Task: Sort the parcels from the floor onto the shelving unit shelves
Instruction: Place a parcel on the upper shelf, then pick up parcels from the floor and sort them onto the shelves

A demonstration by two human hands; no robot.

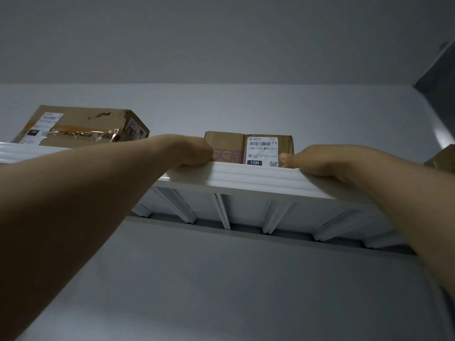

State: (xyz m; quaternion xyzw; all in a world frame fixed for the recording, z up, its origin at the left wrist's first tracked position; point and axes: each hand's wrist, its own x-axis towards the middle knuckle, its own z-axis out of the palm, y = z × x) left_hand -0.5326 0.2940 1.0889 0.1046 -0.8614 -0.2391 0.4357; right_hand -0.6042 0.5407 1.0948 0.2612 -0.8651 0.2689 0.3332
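Both forearms raised toward top shelf. Left hand and right hand rest on shelf front edge, either side of small parcel; fingers hidden, cannot tell if gripping it. Parcel on shelf top, label facing camera. Larger taped box farther left. Another box corner at right edge.

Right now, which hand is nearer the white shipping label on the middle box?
The right hand: its thumb tip sits just beside the white shipping label on the middle box. The left hand rests at the box's opposite, left side.
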